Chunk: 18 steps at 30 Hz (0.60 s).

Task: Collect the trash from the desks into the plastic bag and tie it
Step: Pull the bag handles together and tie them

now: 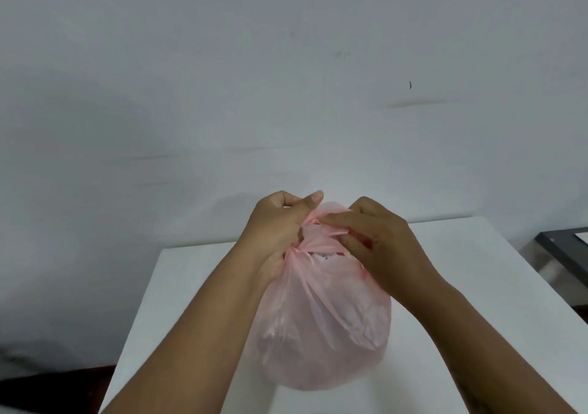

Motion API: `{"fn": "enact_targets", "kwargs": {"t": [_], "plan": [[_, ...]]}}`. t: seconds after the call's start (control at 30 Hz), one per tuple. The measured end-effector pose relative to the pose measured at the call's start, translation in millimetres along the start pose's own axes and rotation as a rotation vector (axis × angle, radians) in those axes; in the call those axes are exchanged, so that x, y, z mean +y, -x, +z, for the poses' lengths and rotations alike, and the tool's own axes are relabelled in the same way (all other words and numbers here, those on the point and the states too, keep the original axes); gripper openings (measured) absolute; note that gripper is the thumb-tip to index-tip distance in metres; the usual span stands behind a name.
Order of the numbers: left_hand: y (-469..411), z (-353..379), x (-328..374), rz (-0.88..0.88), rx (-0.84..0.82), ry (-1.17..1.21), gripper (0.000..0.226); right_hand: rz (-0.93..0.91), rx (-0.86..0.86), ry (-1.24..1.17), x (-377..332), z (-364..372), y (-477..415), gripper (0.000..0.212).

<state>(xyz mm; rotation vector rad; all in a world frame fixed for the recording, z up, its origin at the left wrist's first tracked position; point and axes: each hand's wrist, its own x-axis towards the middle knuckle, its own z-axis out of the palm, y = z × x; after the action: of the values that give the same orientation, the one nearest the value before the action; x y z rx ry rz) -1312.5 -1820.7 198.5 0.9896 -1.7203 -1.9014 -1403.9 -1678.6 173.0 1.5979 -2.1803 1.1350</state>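
A pink, see-through plastic bag (321, 327) bulges with pale crumpled trash and stands on a white desk (165, 302). Its top is gathered and twisted into a crossing of two handle strips between my hands. My left hand (275, 229) grips one strip on the left, thumb pressed on top. My right hand (378, 238) pinches the other strip on the right, fingers curled into the plastic. Both hands sit just above the bag's neck. The knot itself is partly hidden by my fingers.
The white desk stands against a plain grey-white wall (286, 79). A dark table edge (563, 248) shows at the far right. Dark floor (57, 388) lies beside the desk at lower left.
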Motion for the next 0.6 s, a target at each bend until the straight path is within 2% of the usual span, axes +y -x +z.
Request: {"fn": "enact_targets", "kwargs": {"t": [0.07, 0.1, 0.23, 0.37, 0.47, 0.53, 0.6], "plan": [[2, -2, 1, -0.055, -0.039, 0.031, 0.037, 0.012, 0.084, -0.045, -3, 2, -1, 0.026], [3, -3, 3, -0.081, -0.063, 0.074, 0.036, 0.076, 0.111, -0.140, -6, 1, -2, 0.022], [10, -7, 8, -0.148, -0.120, 0.331, 0.029, 0.424, 0.159, -0.743, -19, -7, -5, 0.014], [3, -13, 6, -0.026, 0.046, 0.363, 0.028, 0.566, 0.210, -1.040, -19, -4, -6, 0.022], [-4, -32, 3, -0.033, 0.187, 0.526, 0.022, 0.700, 0.238, -1.277, -8, -7, -3, 0.022], [-6, -47, -7, -0.044, 0.263, 0.579, 0.019, 0.750, 0.229, -1.287, 0, -10, 3, 0.026], [-4, -52, -18, -0.022, 0.264, 0.581, 0.019, 0.767, 0.225, -1.260, 2, -12, 5, 0.028]]}}
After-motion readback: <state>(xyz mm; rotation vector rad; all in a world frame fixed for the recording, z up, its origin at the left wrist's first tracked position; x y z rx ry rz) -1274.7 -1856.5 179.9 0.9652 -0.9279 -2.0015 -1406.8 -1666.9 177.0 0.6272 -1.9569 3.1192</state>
